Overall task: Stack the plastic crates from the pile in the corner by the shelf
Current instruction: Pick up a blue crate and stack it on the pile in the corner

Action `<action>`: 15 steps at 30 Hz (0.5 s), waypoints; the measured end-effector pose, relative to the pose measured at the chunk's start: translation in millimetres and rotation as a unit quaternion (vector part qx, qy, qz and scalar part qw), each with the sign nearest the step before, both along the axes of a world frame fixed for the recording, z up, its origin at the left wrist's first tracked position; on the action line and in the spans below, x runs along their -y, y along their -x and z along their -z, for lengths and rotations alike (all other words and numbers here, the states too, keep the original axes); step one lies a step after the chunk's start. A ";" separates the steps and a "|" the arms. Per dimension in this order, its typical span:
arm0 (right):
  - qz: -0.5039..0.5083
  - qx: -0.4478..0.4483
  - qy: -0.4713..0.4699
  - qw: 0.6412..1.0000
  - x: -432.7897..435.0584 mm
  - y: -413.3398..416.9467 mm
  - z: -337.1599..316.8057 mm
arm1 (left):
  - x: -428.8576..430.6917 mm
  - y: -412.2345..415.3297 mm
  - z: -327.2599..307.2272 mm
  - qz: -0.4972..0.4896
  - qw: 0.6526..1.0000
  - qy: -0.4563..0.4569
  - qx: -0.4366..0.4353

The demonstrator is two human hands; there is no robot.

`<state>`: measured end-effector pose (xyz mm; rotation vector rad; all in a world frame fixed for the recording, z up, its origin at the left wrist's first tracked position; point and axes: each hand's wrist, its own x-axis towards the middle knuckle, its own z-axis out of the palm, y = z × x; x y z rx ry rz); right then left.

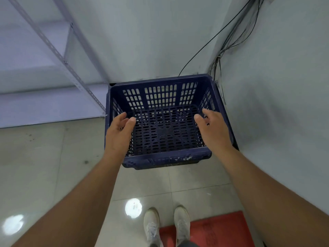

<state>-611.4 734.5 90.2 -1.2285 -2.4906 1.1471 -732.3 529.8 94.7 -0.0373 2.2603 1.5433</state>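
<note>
I look down into a dark blue crate (163,122) at the centre of the frame, tucked into the corner where two pale walls meet. Its bottom and sides are slotted, and the near rim carries white scuffs. A darker edge shows under that rim; I cannot tell whether another crate sits beneath. My left hand (118,134) is at the crate's left wall, fingers spread and thumb apart, so that grip is apart; whether the palm touches the rim I cannot tell. My right hand (212,129) is over the right wall, fingers loose and spread, also clamped on nothing. Both forearms run in from the lower corners of the frame. The shelf (58,50) fills the upper left, its perforated metal post slanting down to the floor just left of the crate. Black cables (229,36) hang down the wall at upper right and drop behind the crate. At the bottom I see two white shoes (166,227) on glossy floor tiles (53,166), the right one on a red mat (213,230).
</note>
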 end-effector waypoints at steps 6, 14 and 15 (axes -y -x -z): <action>0.026 -0.054 0.010 0.998 21.9 -23.0 -50.6 | 5.9 -28.4 -51.1 0.025 0.999 -0.034 -0.010; 0.146 -0.128 0.059 0.979 77.8 -89.4 -97.8 | 29.9 -64.6 -81.9 0.123 0.990 -0.069 -0.015; 0.167 -0.143 0.076 0.973 87.4 -97.9 -101.0 | 32.7 -67.8 -85.0 0.138 0.988 -0.069 -0.018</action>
